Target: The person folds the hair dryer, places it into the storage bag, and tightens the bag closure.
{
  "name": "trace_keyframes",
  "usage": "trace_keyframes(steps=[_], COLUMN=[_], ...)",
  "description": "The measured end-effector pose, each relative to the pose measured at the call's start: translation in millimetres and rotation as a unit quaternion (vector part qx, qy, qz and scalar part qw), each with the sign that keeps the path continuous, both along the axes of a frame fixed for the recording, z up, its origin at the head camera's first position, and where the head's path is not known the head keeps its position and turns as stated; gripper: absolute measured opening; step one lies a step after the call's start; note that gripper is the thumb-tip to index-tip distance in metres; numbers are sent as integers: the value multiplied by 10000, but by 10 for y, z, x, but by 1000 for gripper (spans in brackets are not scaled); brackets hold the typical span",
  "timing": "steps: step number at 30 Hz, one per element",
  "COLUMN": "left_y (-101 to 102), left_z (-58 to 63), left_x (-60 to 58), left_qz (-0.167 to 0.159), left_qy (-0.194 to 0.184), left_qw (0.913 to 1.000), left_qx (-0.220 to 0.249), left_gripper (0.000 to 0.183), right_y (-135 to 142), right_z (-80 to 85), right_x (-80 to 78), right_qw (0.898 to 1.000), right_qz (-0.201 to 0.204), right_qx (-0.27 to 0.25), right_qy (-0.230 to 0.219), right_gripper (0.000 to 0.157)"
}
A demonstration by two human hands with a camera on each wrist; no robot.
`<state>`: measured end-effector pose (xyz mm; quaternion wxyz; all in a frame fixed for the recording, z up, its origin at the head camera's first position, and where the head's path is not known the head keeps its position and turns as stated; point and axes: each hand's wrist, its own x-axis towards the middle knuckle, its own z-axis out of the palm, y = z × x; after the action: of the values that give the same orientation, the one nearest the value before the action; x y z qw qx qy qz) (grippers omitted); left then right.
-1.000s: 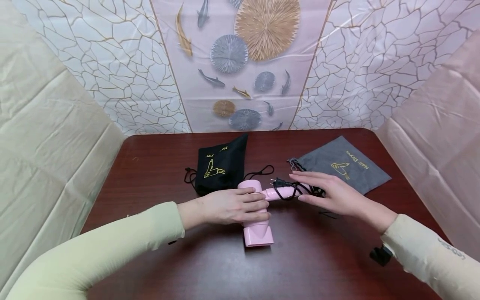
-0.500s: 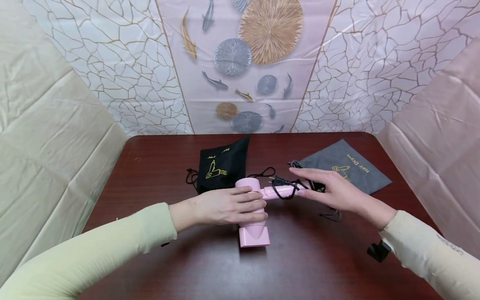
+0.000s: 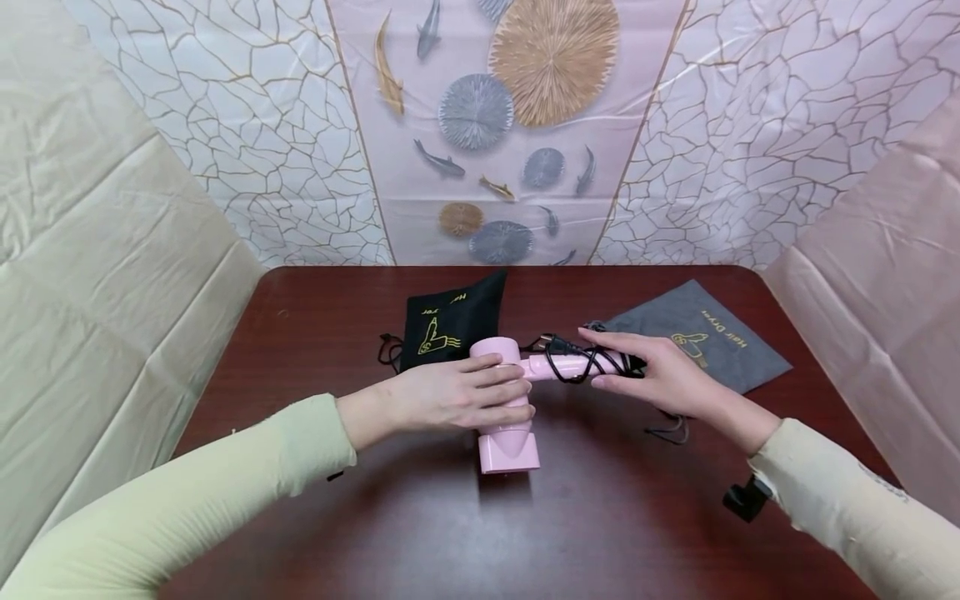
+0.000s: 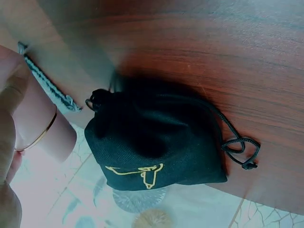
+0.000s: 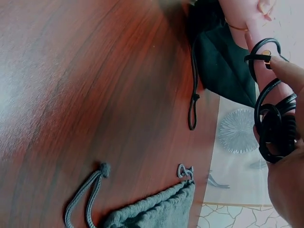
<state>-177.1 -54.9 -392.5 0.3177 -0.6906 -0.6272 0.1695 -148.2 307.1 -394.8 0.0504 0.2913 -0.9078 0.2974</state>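
While the left hand (image 3: 453, 396) grips the dryer (image 3: 510, 454), the right hand (image 3: 667, 377) holds its handle (image 3: 542, 367) at three o'clock | step: apparently a two-handed carry | next: likely needs level grips

Room across the near side, a crowded middle
The near part of the table (image 3: 600, 525) leaves a wide passage. Farther back, a gap runs between the black pouch (image 3: 457, 321) and gray pouch (image 3: 720, 342); the hair dryer's (image 3: 512, 450) handle, wrapped in black cord (image 3: 558, 367), bars its near end.
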Motion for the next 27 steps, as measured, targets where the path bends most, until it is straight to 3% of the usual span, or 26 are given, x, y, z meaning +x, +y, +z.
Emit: trace_keyframes(steps=[7, 18, 27], left_y=[-52, -81, -7], left_z=[56, 39, -60], left_x=[12, 29, 137], left_qz=[269, 462, 560], left_qy=[63, -246, -956], left_qw=[9995, 9984, 9937], left_qx=[-174, -210, -154], left_gripper=[46, 47, 46], right_y=[-47, -110, -116], right_z=[-23, -48, -161], right_x=[-34, -30, -174], right_qw=[9996, 9973, 9967], right_qz=[-60, -55, 84], right_qx=[-232, -521, -219], right_qy=[-152, -523, -776], right_gripper=[66, 60, 54])
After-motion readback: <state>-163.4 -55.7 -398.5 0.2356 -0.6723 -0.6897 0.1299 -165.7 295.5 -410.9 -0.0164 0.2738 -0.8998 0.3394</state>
